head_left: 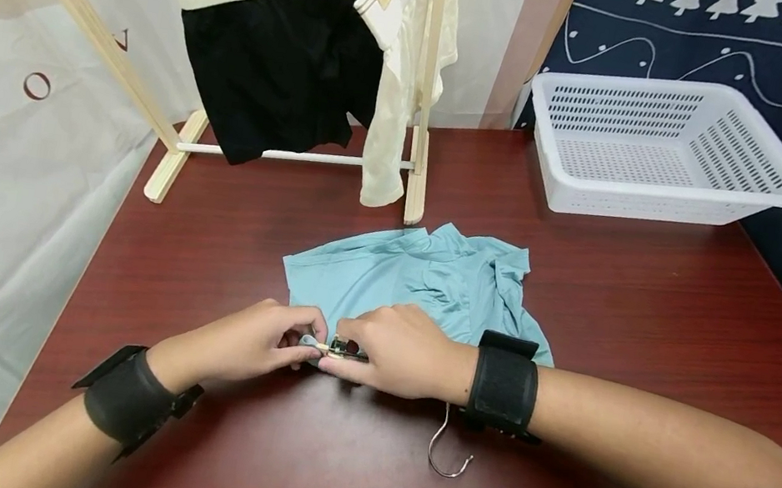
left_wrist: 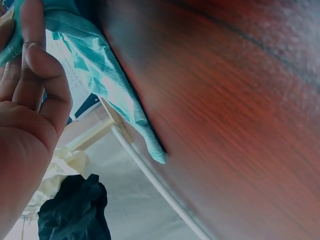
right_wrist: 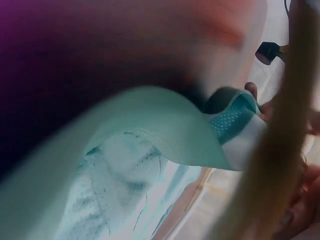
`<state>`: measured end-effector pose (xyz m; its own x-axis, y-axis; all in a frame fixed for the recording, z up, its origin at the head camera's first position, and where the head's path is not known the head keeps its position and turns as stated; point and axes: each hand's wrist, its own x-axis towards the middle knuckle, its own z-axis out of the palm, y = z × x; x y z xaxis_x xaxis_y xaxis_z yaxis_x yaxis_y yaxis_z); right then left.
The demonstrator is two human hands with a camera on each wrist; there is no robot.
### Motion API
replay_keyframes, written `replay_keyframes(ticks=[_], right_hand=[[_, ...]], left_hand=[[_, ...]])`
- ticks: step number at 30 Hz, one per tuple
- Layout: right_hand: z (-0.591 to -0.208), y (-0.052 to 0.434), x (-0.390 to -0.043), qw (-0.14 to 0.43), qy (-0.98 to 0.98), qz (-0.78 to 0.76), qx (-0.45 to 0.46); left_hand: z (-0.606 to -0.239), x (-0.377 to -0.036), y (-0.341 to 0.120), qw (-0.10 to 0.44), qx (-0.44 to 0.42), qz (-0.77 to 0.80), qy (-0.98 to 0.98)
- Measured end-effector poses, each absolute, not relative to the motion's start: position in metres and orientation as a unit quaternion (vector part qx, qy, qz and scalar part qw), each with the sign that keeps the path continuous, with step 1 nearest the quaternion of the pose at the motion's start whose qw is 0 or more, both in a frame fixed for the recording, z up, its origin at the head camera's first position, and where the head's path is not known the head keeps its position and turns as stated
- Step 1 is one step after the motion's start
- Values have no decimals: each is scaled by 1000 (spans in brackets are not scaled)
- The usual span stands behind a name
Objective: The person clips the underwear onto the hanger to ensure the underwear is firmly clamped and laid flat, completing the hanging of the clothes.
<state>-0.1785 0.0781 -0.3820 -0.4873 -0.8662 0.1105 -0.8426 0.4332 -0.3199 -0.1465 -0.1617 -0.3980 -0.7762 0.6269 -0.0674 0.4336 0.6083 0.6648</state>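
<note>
A light blue garment lies crumpled on the dark red table, with its near edge at my hands. My left hand pinches that edge between thumb and fingers. In the left wrist view the same cloth runs past the curled fingers. Beside it, my right hand grips the small metal clip of a hanger at the cloth's edge. The hanger's metal hook sticks out under my right wrist. The right wrist view shows blurred blue fabric and a blurred wooden bar.
A white plastic basket stands at the back right of the table. At the back left, a wooden drying rack carries black shorts and a cream garment. A white sheet hangs past the table's left edge.
</note>
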Motion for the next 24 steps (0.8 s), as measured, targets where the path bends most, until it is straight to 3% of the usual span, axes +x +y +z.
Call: replay_keyframes(ticks=[6, 14, 17, 24], right_hand=[[-367, 102, -189, 91, 844, -155, -506], [-359, 173, -198, 181, 843, -95, -497], [-368, 187, -192, 171, 846, -81, -499], [-388, 197, -183, 57, 846, -67, -526]], left_hand=[[-401, -146, -161, 141, 298, 304, 894], [-402, -147, -159, 131, 283, 248, 917], [-401, -148, -157, 128, 281, 229, 923], [-403, -147, -152, 87, 307, 186, 929]])
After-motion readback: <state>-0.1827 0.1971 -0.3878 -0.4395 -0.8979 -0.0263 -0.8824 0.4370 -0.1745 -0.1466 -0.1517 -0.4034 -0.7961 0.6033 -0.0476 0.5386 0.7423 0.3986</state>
